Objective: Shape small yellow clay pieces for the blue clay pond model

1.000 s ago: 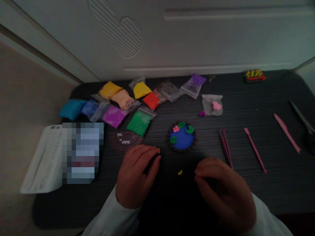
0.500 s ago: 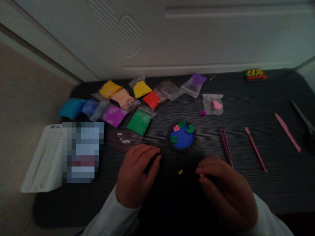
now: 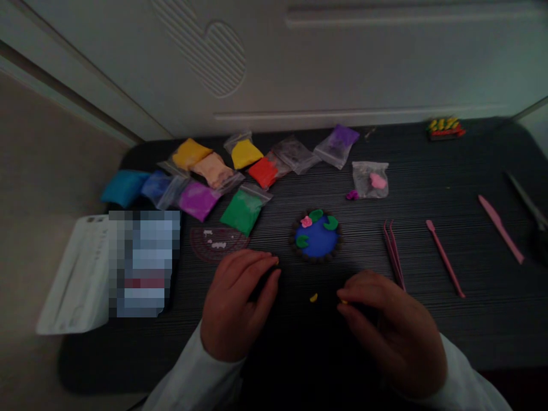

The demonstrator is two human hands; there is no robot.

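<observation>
My left hand rests on the dark table with a tiny bit of yellow clay at its fingertips. My right hand pinches another small yellow clay piece between thumb and fingers. On the table between the hands lies a small curved yellow clay piece. Just beyond the hands sits a round clay pond, blue inside a rim of dark balls. It bears green lily pads and a pink flower.
Bags of coloured clay, among them a green one, spread across the back left. A ruler lies by my left hand. Pink tweezers, a modelling tool, a plastic knife and scissors lie right. A pixelated block is left.
My right hand has shifted slightly left with its yellow piece, towards the loose piece on the table. The left hand stays almost still.
</observation>
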